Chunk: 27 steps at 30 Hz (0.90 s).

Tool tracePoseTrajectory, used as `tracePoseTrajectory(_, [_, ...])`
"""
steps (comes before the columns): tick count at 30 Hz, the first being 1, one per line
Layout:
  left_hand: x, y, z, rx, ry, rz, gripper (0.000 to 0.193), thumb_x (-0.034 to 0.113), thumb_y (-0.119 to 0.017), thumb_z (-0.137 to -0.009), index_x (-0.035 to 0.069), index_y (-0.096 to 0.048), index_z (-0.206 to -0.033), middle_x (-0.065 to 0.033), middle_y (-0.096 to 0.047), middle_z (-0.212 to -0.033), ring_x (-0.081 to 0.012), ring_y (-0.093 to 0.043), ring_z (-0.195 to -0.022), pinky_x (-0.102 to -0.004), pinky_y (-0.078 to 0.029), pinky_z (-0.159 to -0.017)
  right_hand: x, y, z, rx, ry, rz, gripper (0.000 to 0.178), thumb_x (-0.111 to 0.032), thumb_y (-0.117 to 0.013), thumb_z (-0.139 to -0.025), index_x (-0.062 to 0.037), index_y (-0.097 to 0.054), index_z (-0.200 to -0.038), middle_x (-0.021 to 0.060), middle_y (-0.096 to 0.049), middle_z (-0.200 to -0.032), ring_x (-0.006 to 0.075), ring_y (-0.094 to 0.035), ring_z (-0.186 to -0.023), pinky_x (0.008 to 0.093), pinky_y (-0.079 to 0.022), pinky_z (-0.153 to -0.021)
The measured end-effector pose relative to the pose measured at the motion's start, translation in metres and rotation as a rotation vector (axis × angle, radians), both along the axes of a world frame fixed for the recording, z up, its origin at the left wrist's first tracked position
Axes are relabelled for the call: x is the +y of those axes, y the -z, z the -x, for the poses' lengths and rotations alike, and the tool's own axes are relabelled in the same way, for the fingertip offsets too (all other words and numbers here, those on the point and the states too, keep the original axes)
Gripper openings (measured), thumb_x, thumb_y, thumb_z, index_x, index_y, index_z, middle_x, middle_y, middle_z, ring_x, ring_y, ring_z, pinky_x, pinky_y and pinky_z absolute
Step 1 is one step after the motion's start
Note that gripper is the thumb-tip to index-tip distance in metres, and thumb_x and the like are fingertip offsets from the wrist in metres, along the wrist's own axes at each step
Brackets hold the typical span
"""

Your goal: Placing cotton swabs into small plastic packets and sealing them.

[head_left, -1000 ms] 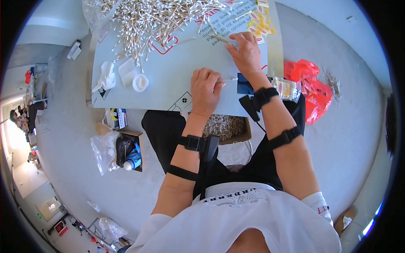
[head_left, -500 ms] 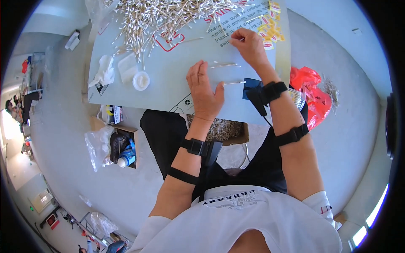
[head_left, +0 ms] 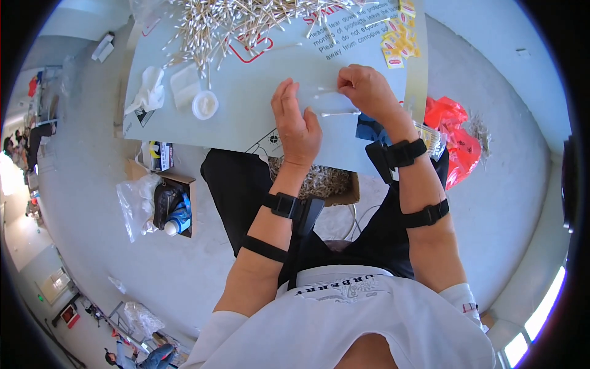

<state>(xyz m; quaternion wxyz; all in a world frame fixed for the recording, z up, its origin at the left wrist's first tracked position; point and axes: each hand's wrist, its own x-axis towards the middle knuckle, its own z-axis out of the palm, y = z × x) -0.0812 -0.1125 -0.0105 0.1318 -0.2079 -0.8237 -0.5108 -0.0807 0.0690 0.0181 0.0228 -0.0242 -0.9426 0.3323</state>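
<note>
My left hand (head_left: 295,123) rests on the pale grey board (head_left: 246,117), fingers stretched out and together, holding nothing. My right hand (head_left: 365,89) is to its right, fingertips pinched on a cotton swab (head_left: 326,93) that points left. A second cotton swab (head_left: 340,114) lies loose on the board between the two hands. A big heap of cotton swabs (head_left: 246,24) covers the far part of the board. Both forearms wear black straps and a wrist device.
A small white round lid (head_left: 204,104), a white square pad (head_left: 183,92) and a crumpled white tissue (head_left: 147,92) sit at the board's left. Yellow packets (head_left: 399,43) lie far right. A cardboard box (head_left: 319,181) of swabs is under the board. A red bag (head_left: 452,132) lies on the floor.
Both hands have shifted farther onto the board. My right hand has closed its fingertips on a swab, and my left hand has flattened beside a loose swab.
</note>
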Motion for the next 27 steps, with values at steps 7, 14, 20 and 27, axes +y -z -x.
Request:
tracePoseTrajectory(7, [-0.003,-0.001,-0.001,-0.036,-0.012,-0.018,0.052,-0.011,-0.048,-0.072,-0.004,-0.045,-0.124,-0.0241,-0.046,-0.130,-0.0417,-0.045,-0.119,-0.0471,-0.040,-0.100,0.000,-0.010,0.012,-0.135,-0.008,0.071,0.008,-0.012,-0.063,-0.076,-0.0045,-0.065,-0.079,0.0147,-0.065,-0.077,0.0347,-0.063,-0.075,0.0415,-0.051,-0.069])
tracePoseTrajectory(14, [0.000,-0.004,-0.004,-0.126,-0.020,-0.217,0.048,-0.011,-0.050,-0.077,0.002,-0.047,-0.123,-0.0145,-0.046,-0.131,-0.0270,-0.048,-0.115,-0.0332,-0.047,-0.087,-0.024,0.011,0.078,0.357,0.043,0.083,0.011,-0.014,-0.065,-0.082,-0.0051,-0.064,-0.088,0.0117,-0.063,-0.081,0.0281,-0.062,-0.076,0.0367,-0.050,-0.069])
tracePoseTrajectory(20, [-0.006,0.000,0.000,-0.101,-0.061,-0.258,0.044,-0.007,-0.050,-0.083,0.003,-0.046,-0.125,-0.0121,-0.044,-0.129,-0.0236,-0.046,-0.117,-0.0342,-0.045,-0.090,0.001,0.000,0.082,0.000,-0.219,-0.165,0.005,-0.011,-0.064,-0.078,-0.0071,-0.063,-0.082,0.0102,-0.062,-0.082,0.0296,-0.062,-0.083,0.0388,-0.049,-0.072])
tracePoseTrajectory(27, [-0.003,0.000,0.001,-0.036,-0.025,-0.210,0.047,-0.009,-0.048,-0.081,0.001,-0.044,-0.127,-0.0172,-0.046,-0.130,-0.0308,-0.048,-0.116,-0.0375,-0.045,-0.091,0.044,-0.004,0.006,-0.058,-0.149,0.080,0.006,-0.010,-0.066,-0.081,-0.0046,-0.064,-0.084,0.0073,-0.056,-0.079,0.0203,-0.059,-0.077,0.0305,-0.047,-0.069])
